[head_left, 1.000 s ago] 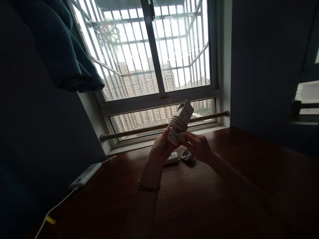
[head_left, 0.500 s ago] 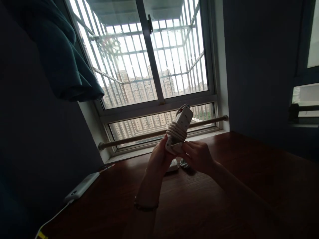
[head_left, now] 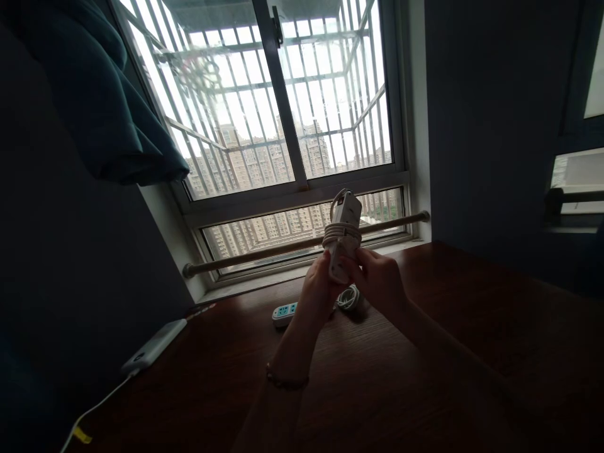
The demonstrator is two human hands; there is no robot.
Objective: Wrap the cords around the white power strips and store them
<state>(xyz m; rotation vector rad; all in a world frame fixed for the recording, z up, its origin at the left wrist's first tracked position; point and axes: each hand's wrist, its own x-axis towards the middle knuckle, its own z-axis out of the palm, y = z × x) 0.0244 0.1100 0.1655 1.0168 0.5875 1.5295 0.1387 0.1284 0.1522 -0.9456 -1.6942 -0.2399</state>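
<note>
A white power strip (head_left: pixel 350 210) with its cord (head_left: pixel 341 233) wound round its middle is held up above the table, tilted, in front of the window. My left hand (head_left: pixel 317 284) grips its lower end from the left, thumb along the side. On the right, my right hand (head_left: pixel 377 274) has closed fingers on the same lower end. The small detail between the fingers is too dark to make out. Behind my left forearm lies a second power strip (head_left: pixel 284 313) with blue-green sockets, partly hidden. Its coiled white cable (head_left: pixel 348 298) rests on the table beneath my hands.
A white power bank (head_left: pixel 155 346) with a cable (head_left: pixel 101 412) lies at the table's left edge. Behind the brown wooden table (head_left: pixel 425 365) is a barred window, crossed low down by a rail (head_left: pixel 264 255). A blue curtain (head_left: pixel 117 126) hangs at upper left.
The held power strip has turned more upright and shifted slightly right, with both hands still on it. More of the second strip now shows left of my forearm. The view has tipped slightly downward.
</note>
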